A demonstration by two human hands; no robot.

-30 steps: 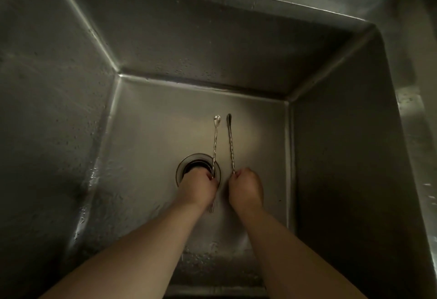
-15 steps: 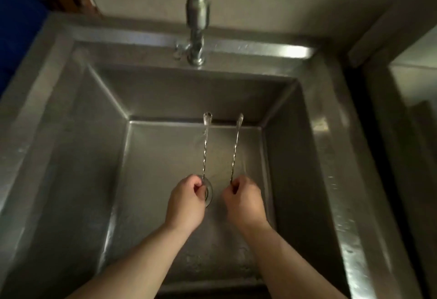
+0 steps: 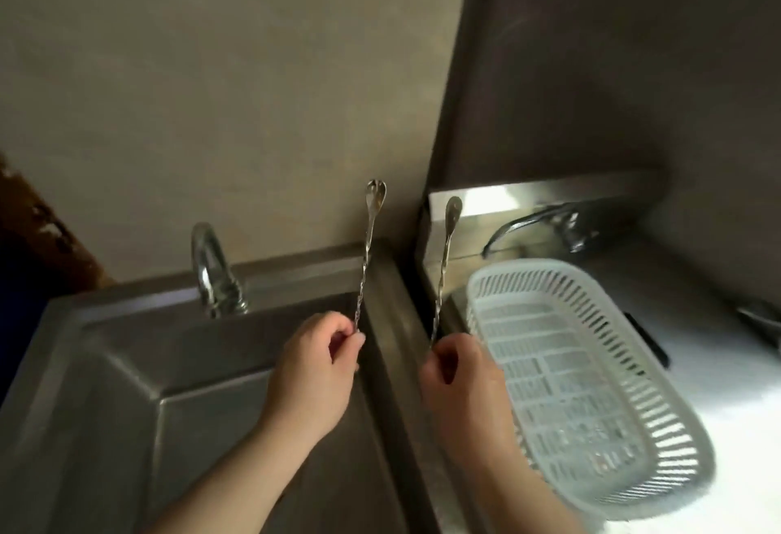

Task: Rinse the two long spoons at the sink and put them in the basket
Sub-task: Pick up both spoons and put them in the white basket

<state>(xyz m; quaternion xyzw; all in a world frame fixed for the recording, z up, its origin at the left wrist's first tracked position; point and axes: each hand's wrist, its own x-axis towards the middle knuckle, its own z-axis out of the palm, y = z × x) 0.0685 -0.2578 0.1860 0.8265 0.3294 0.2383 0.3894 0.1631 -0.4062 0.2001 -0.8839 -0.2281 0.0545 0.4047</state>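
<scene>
My left hand [image 3: 315, 368] pinches the lower end of a long twisted-handle metal spoon [image 3: 368, 246] and holds it upright, bowl up, over the right edge of the steel sink [image 3: 105, 364]. My right hand [image 3: 458, 377] grips the second long spoon [image 3: 446, 263] the same way, upright, above the gap between the sink and the counter. A white slotted plastic basket [image 3: 676, 440] lies on the counter just right of my right hand, with nothing inside it.
The sink tap [image 3: 209, 267] stands at the sink's back rim, with no water visible. A second tap [image 3: 545, 221] sits behind the basket by a steel backsplash. A dark object [image 3: 646, 339] lies on the counter right of the basket. A wall rises behind.
Both hands have lifted the spoons up out of the sink basin and carried them right. My view swung up and right, bringing the basket and counter into sight.
</scene>
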